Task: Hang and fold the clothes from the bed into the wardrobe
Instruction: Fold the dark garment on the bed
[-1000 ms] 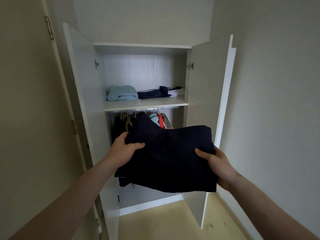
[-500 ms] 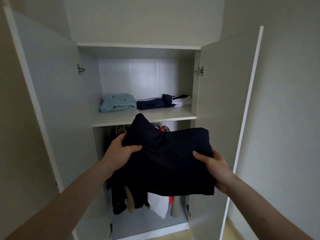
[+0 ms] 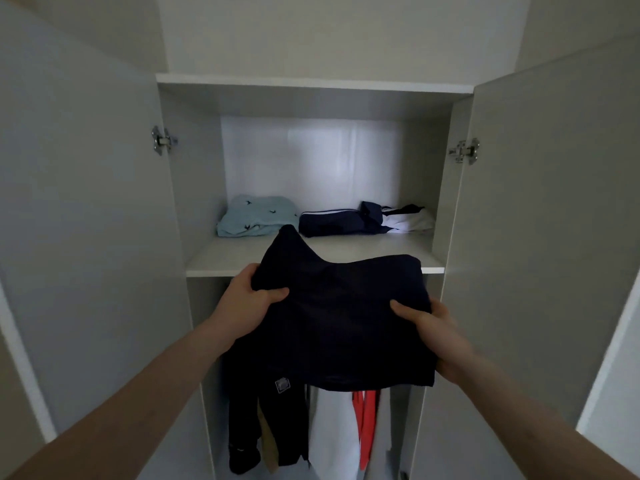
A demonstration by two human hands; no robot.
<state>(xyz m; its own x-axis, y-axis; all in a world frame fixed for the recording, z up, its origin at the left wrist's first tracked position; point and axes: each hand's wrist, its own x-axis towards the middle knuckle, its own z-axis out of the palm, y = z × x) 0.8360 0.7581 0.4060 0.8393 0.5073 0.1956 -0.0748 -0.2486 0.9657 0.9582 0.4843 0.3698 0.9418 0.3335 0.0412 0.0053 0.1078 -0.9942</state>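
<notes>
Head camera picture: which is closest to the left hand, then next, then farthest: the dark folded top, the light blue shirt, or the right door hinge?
1. The dark folded top: the left hand grips its left edge.
2. The light blue shirt: on the shelf, up behind the hand, left side.
3. The right door hinge: far across on the right door.

Smooth, matt white panels make up the wardrobe (image 3: pixel 540 237); its hinges (image 3: pixel 162 141) are shiny metal. The folded dark garment (image 3: pixel 343 320) is soft matt cloth.
</notes>
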